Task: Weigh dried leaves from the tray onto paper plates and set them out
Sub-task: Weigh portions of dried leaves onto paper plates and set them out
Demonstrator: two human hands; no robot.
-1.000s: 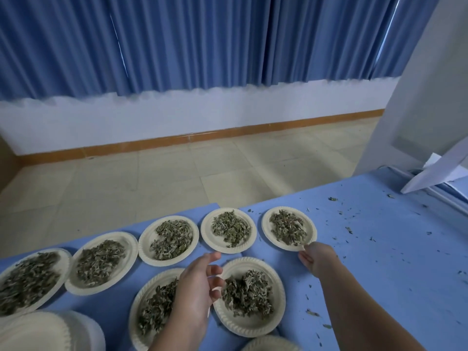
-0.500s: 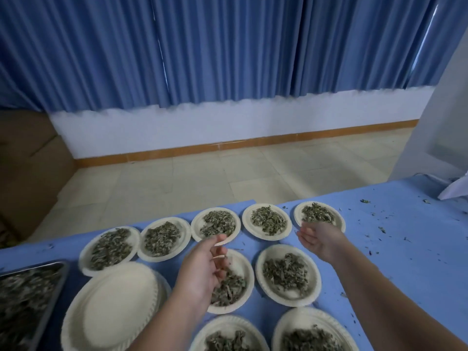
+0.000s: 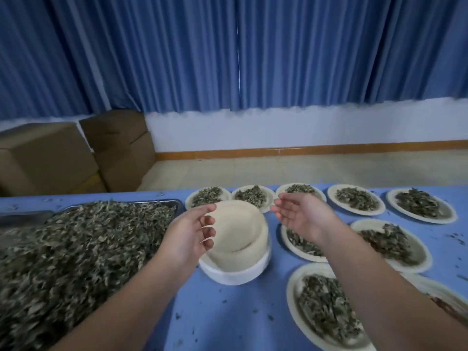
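Directly between both hands stands a stack of empty paper plates (image 3: 238, 249), upright, its top plates tipped slightly askew. The left hand (image 3: 190, 236) hovers at the stack's left edge, fingers loosely curled; blur hides whether they touch it. The right hand (image 3: 301, 219) is spread, palm towards the stack, holding nothing. Left of the left hand sits a metal tray (image 3: 121, 203) heaped with dried leaves (image 3: 83, 254). Beyond and right of the right hand, filled plates (image 3: 357, 198) lie flat on a blue table (image 3: 228, 312). Blue curtains (image 3: 304, 51) hang behind.

You have a single view, worn on your head; it looks forward and down across the blue table (image 3: 228, 312), close over your left hand (image 3: 188, 233) and right hand (image 3: 301, 216); it faces the blue curtains (image 3: 304, 51) beyond the tiled floor (image 3: 278, 169).
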